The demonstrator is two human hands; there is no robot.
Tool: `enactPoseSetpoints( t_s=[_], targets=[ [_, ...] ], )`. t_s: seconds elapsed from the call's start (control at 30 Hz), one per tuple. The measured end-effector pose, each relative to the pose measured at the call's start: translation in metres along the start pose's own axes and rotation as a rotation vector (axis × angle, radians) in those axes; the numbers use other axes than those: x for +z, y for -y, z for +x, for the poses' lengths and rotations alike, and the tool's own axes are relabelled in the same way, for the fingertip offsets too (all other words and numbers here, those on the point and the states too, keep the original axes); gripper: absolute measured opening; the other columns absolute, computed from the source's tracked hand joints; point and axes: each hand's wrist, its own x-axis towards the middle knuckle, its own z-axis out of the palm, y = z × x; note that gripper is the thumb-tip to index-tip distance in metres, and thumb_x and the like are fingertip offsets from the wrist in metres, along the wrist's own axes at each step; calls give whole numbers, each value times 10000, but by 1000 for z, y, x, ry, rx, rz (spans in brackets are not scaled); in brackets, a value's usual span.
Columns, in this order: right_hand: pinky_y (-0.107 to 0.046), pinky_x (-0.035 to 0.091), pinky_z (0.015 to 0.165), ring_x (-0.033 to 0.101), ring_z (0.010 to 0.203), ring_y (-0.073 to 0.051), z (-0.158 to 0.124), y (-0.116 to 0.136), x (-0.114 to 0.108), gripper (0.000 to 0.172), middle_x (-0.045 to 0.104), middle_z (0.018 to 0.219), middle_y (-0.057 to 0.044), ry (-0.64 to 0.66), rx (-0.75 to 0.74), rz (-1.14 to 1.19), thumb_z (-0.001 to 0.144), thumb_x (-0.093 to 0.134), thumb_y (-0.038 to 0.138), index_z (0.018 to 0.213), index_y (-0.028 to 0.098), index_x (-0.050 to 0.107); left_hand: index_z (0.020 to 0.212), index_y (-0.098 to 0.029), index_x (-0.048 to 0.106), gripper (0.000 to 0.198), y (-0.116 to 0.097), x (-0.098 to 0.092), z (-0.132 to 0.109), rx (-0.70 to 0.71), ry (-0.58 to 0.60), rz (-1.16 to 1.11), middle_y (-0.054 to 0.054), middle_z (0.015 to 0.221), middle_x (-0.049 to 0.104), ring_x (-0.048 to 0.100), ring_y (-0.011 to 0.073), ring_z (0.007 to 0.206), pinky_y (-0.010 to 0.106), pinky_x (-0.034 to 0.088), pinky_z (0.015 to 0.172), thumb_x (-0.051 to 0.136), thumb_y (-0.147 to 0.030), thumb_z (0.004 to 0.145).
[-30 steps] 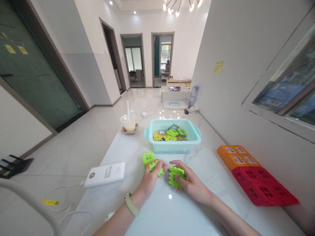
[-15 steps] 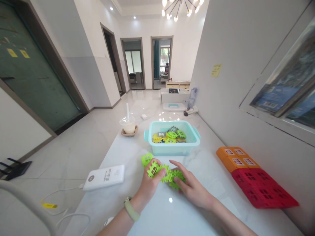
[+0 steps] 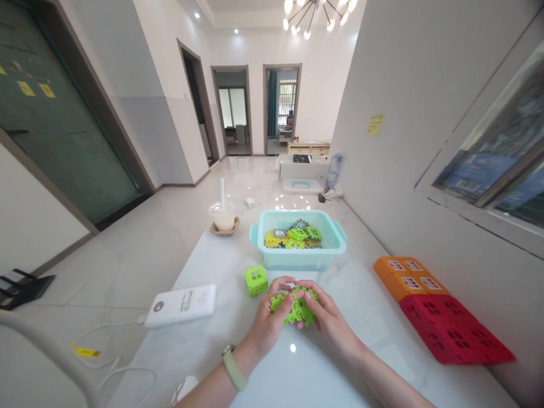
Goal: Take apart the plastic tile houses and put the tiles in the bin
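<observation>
**Held:** our left hand (image 3: 267,326) and our right hand (image 3: 329,323) meet above the table, fingers curled closed and gripping from both sides a lime-green interlocking plastic block piece (image 3: 296,309). Our fingertips nearly meet over its top.

**Just beside the left hand:** a small lime-green plastic windowed cube (image 3: 256,280) sits on the white marble table (image 3: 212,272).

**Ahead:** a light turquoise plastic tub (image 3: 297,262) holds a heap of yellow, green and grey plastic block pieces (image 3: 293,235).

**To the left:** a white rectangular power bank (image 3: 181,306) lies flat, and a clear plastic cup with a straw (image 3: 222,215) stands on a brown saucer (image 3: 224,229).

**To the right:** flat orange plastic windowed panels (image 3: 408,276) adjoin flat red plastic windowed panels (image 3: 454,331).
</observation>
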Motion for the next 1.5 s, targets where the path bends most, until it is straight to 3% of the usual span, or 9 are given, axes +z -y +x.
enactPoseSetpoints(
  t_s=[0.23,0.33,0.43,0.53,0.67,0.77,1.0,1.23,1.5],
  targets=[
    [-349,581,684,654,854,-196,-12,9,23,449,615,1202,-87,170,-53,-2,899,655,456,1282,275,506,1555,-242,163,778,1,5,-13,72,-19,104,167,1494,329,467,312,1218,436,478,960,274,-709,943],
    [-384,605,667,660,823,-206,1,36,20,529,632,1166,-91,47,-130,-158,893,646,461,1346,279,444,1516,-248,239,615,-11,-11,-7,253,-147,272,147,1443,385,457,294,1229,438,413,1022,332,-567,999],
    [-456,587,812,657,964,-252,35,78,-2,494,619,1234,-98,-302,-386,-474,907,593,470,1342,275,463,1328,-248,490,398,-20,-38,5,374,-293,615,126,1363,450,421,301,1275,438,365,1060,526,-352,946],
    [-543,472,1000,590,1171,-318,71,112,-27,498,611,1298,-102,-309,-416,-927,898,587,421,1359,264,486,1229,-261,585,426,-18,-62,16,184,-346,899,107,1300,521,415,339,1278,487,316,1080,677,-262,814],
    [-569,388,1082,476,1316,-357,77,112,-30,394,536,1410,-135,-285,-508,-1218,921,540,365,1285,219,583,1280,-245,564,558,-6,-70,20,-2,-144,841,89,1164,629,552,311,1145,425,398,991,729,-234,748],
    [-471,525,938,600,1141,-292,51,84,-15,312,624,1263,-116,-167,-595,-1128,986,443,351,1223,250,619,1257,-234,549,585,-6,-57,17,3,-71,627,60,1089,669,624,259,1000,347,469,872,776,-260,719],
    [-427,530,903,572,1173,-287,17,12,-7,541,578,1323,-131,259,-226,-627,919,614,416,1402,240,446,1176,-200,510,553,-14,-31,7,89,114,194,57,1044,642,628,217,943,292,502,816,805,-302,719],
    [-335,483,765,608,890,-216,22,-11,-19,445,641,969,-53,172,-106,-240,760,787,468,1016,201,540,1302,-185,464,633,5,-28,8,-54,177,37,99,1125,612,617,249,1017,334,503,864,782,-309,769],
    [-269,419,661,569,767,-163,17,-13,-15,456,626,843,-4,173,-65,-51,708,833,438,891,207,485,1225,-184,534,536,0,-18,6,-118,217,-103,77,1070,629,602,245,1009,320,487,858,776,-405,802]
  ],
)
